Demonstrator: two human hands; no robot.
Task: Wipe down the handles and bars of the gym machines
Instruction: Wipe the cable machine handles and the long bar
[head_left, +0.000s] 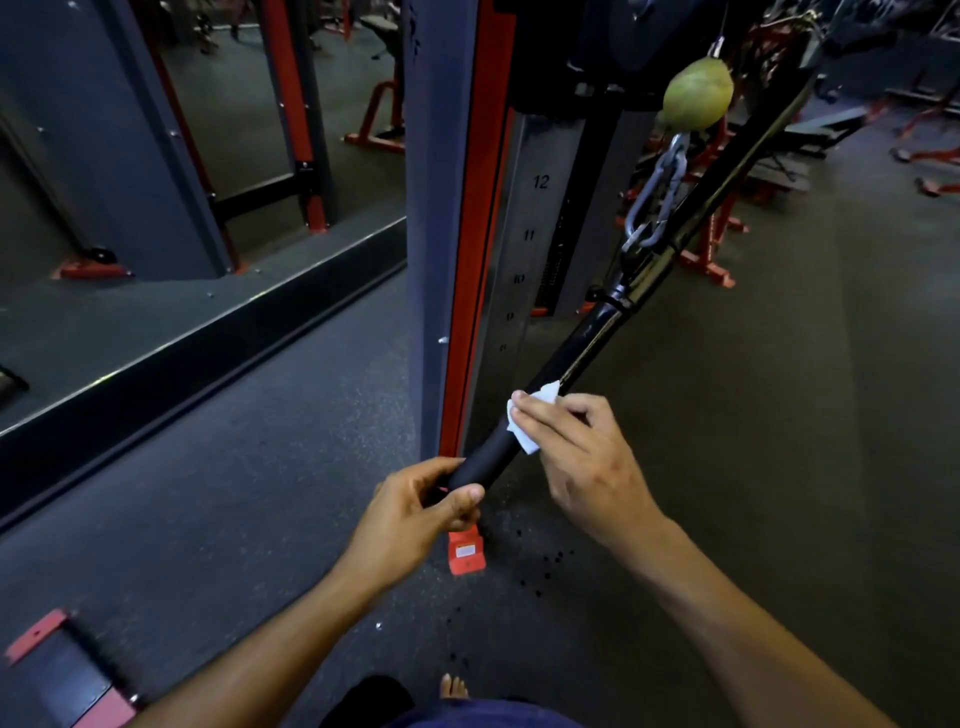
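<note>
Head view: a black bar (582, 353) is seen hanging slantwise from a chain (657, 197), which is clipped to the bar at mid-length beneath a green ball (697, 93).
Bar: its near end is a matt grip (480, 460); beyond the grip a glossy length runs up to the chain, and past the chain the far half is lost in the dark.
Left hand (421, 512): the bar's near tip is pinched between thumb and curled fingers, so the bar is steadied against swinging.
Right hand (576, 457): a white wipe (524, 421) is pressed onto the bar just above the grip, fingers laid over it and the thumb tucked under; the wipe is held, not wrapped fully round.
Step in hand: the stretch of bar between the grip and the chain appears to be the one being wiped.
Done well: the wipe is best curled right round the bar so the underside is covered, then drawn along in one firm stroke toward the chain, with the tip held fast throughout.
Care: the bar is likely to swing on the chain if the tip is let go.
Left to do: the grip under the left hand and the far half are judged not yet done.
Frame (475, 234): the red and grey upright stands just behind the bar.
</note>
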